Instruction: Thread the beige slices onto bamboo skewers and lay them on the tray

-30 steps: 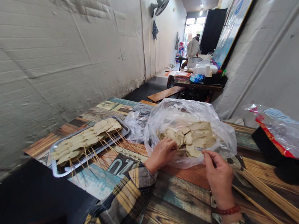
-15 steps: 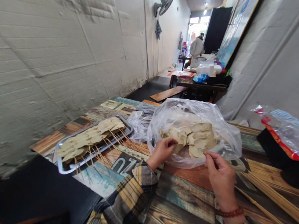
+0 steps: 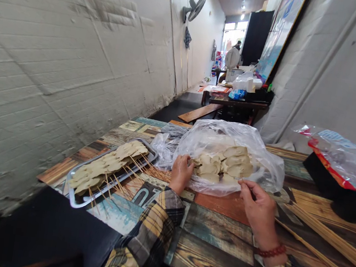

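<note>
A clear plastic bag [image 3: 261, 156] lies open on the painted wooden table [image 3: 214, 249], with a pile of flat beige slices [image 3: 226, 164] inside. My left hand [image 3: 181, 172] is at the bag's left opening, its fingers curled against the nearest slices. Whether it grips one is hidden. My right hand [image 3: 255, 206] rests on the table at the bag's front edge. Its thumb and fingers are pinched together, and what they hold is too thin to make out. Both sleeves are plaid.
A metal tray [image 3: 72, 200] of skewered slices sits at the left, near the white wall. Loose bamboo skewers [image 3: 331, 245] lie at the right, beside a black box under a plastic packet [image 3: 342, 163]. A crumpled bag [image 3: 164, 147] lies behind. Another laden table [image 3: 235, 102] stands further back.
My left hand has slid left, from the pile's front to the bag's left opening. My right hand has barely moved. The view has shifted slightly.
</note>
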The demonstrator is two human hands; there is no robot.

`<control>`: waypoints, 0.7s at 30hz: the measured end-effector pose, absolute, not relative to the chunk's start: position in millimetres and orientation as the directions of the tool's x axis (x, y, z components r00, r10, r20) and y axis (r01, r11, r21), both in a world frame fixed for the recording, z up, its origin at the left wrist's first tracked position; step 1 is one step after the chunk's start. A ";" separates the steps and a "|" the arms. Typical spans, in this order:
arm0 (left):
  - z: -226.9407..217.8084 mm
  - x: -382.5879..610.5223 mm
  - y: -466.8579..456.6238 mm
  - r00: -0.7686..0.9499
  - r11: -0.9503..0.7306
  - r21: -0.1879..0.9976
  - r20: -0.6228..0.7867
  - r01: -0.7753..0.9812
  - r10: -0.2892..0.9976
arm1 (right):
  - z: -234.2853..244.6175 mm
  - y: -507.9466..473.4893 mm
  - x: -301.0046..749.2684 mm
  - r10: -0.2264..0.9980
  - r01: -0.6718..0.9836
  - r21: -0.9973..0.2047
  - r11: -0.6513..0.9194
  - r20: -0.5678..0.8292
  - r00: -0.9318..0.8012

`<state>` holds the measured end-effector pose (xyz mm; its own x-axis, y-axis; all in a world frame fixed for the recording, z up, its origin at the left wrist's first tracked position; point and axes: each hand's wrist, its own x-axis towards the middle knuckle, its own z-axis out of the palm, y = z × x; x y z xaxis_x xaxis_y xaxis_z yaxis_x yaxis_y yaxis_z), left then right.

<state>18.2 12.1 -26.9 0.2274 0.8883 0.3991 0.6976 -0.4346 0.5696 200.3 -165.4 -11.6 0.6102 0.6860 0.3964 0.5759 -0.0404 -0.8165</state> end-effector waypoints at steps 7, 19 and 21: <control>-19.9 20.6 10.8 0.219 -0.343 0.446 0.306 0.827 0.927 | -9.3 -166.0 198.9 0.682 0.601 -0.799 -0.028 0.424 0.596; -29.8 18.8 27.2 0.107 -0.376 0.810 0.369 0.449 0.923 | -7.6 -164.3 199.2 0.690 0.567 -0.823 -0.037 0.389 0.610; -27.9 19.0 27.9 0.062 -0.312 0.932 0.306 0.186 0.950 | -7.6 -164.1 199.1 0.686 0.567 -0.823 -0.038 0.391 0.614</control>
